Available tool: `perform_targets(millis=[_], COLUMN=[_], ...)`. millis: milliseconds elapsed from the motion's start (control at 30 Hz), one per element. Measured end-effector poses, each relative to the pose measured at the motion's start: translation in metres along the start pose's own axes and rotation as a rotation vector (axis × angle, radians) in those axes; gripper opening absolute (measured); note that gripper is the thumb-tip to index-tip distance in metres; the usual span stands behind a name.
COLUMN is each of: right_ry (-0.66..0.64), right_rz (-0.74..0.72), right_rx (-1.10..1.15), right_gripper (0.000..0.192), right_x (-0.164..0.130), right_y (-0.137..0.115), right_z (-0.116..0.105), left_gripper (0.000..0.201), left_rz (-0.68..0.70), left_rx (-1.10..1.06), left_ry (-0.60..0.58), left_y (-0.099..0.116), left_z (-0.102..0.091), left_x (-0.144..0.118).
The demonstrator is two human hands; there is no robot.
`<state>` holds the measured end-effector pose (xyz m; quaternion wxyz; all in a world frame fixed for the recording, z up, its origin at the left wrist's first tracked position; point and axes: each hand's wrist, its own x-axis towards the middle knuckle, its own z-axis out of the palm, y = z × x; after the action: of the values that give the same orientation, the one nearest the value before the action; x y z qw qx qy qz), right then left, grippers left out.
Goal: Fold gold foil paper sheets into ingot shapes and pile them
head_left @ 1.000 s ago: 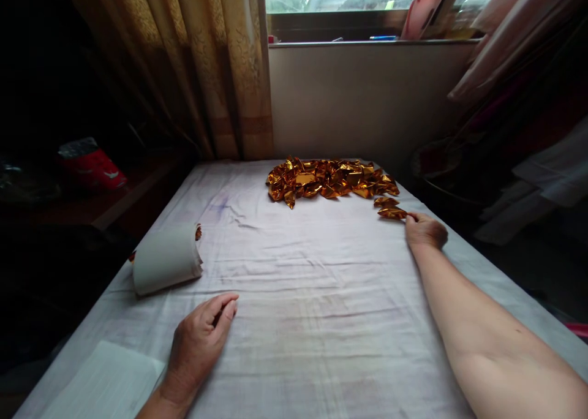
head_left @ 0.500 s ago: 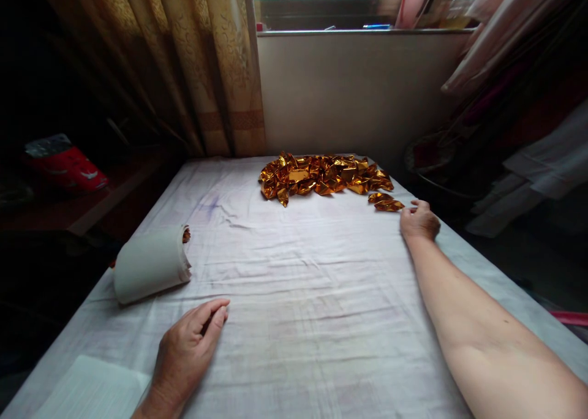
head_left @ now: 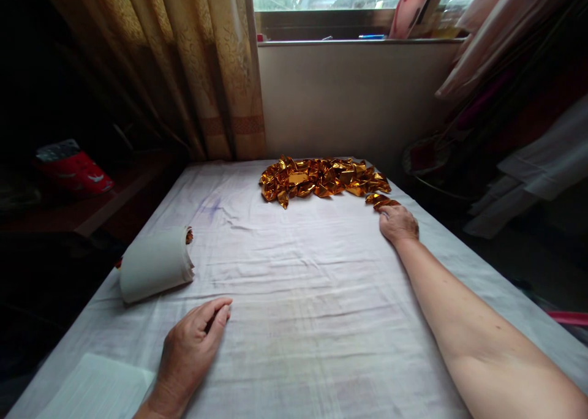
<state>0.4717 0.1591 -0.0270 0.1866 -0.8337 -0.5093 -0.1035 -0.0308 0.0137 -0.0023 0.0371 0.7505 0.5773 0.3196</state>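
My right hand (head_left: 399, 222) is at the far right of the table, its fingers closed on the near end of a folded gold foil piece (head_left: 388, 203). The fingertips partly cover that end. A second gold foil piece (head_left: 374, 198) lies right against it. Just beyond is a heaped pile of folded gold foil pieces (head_left: 321, 177), shiny and pointed. My left hand (head_left: 195, 342) rests on the white cloth (head_left: 294, 333) at the near left, thumb against the curled fingers, with nothing visible in it. A curled stack of pale-backed sheets (head_left: 156, 266) lies beyond it.
A pale sheet of paper (head_left: 98, 388) lies at the near left corner. Past the table stand a gold curtain (head_left: 193, 70) and a window sill with a pink cup (head_left: 408, 15). A red packet (head_left: 80, 171) sits on a dark shelf at left; clothes (head_left: 537, 155) hang at right.
My right hand has moved left and slightly forward, from beside the tip of the foil piece onto it. My left hand stays in place. The view has shifted slightly.
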Motion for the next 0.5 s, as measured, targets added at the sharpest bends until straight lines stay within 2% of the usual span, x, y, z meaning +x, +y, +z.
perform_targets(millis=[267, 500], right_ry=[-0.034, -0.051], right_rz=[0.000, 0.086], right_rx=[0.002, 0.023], right_gripper=[0.032, 0.036], right_x=[0.002, -0.010], right_y=[-0.001, -0.006], right_z=[0.001, -0.006], left_gripper=[0.031, 0.028], left_rz=[-0.021, -0.074], left_rx=[-0.030, -0.050], left_ry=[-0.023, -0.047], left_y=[-0.001, -0.001], left_z=[0.001, 0.004], left_x=[-0.002, -0.004])
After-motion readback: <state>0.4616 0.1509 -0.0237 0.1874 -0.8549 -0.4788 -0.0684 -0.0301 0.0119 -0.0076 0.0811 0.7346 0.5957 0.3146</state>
